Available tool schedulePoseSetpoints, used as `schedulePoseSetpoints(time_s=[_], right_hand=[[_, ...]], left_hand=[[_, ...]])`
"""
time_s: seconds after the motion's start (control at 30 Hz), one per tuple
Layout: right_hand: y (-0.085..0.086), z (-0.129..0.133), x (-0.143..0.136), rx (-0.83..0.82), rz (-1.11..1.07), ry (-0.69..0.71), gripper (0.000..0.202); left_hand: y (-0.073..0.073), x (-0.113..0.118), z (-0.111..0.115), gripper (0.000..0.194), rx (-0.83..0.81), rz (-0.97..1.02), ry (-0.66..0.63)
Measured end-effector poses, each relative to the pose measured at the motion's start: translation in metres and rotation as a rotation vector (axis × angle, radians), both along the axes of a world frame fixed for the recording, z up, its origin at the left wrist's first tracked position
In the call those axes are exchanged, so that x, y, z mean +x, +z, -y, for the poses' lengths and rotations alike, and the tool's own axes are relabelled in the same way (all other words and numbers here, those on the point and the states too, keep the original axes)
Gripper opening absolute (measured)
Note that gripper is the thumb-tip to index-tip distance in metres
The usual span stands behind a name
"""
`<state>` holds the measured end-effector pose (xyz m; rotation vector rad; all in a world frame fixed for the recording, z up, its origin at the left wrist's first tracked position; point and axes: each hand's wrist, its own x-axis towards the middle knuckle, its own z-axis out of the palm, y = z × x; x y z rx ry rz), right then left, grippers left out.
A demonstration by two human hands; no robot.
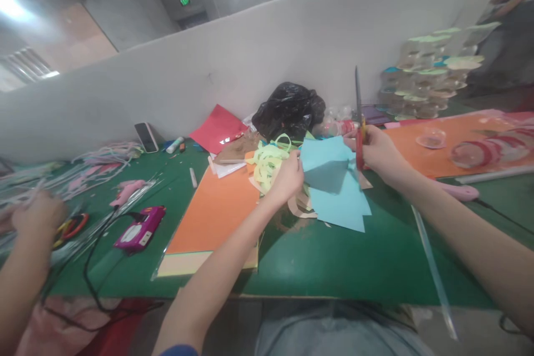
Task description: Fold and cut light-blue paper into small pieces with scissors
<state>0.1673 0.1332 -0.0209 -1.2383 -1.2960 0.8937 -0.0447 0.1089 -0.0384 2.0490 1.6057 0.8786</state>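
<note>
My right hand (pixel 375 150) is closed on the red and yellow handles of a pair of scissors (pixel 359 122), whose blades point up. Its fingers are also at the upper right edge of a light blue paper sheet (pixel 323 158). My left hand (pixel 288 178) has its fingers pressed together at the left edge of the same sheet, beside a heap of pale green paper strips (pixel 269 161). More light blue paper (pixel 344 206) lies beneath on the green table.
A black plastic bag (pixel 288 108) and red paper (pixel 219 127) lie near the wall. Orange sheets (pixel 217 211) and a purple device (pixel 141 229) are to the left. Another person's hand (pixel 37 214) is at far left. Striped bottles (pixel 492 151) lie right.
</note>
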Motion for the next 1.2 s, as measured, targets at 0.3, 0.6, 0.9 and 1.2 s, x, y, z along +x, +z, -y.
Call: schedulePoseSetpoints(time_s=[0.3, 0.6, 0.9, 1.2], right_hand=[[0.018, 0.004, 0.006, 0.032, 0.004, -0.178, 0.019], [0.017, 0.005, 0.006, -0.016, -0.014, -0.102, 0.024], [0.019, 0.009, 0.004, -0.087, -0.011, -0.102, 0.022], [0.032, 0.028, -0.001, -0.070, -0.165, 0.041, 0.023]], left_hand=[[-0.012, 0.006, 0.001, 0.036, 0.045, -0.361, -0.060], [-0.019, 0.004, 0.000, 0.046, -0.024, -0.296, -0.028], [-0.012, -0.002, -0.004, 0.029, 0.040, -0.021, -0.033], [0.041, -0.029, 0.005, 0.017, 0.060, 0.311, -0.035]])
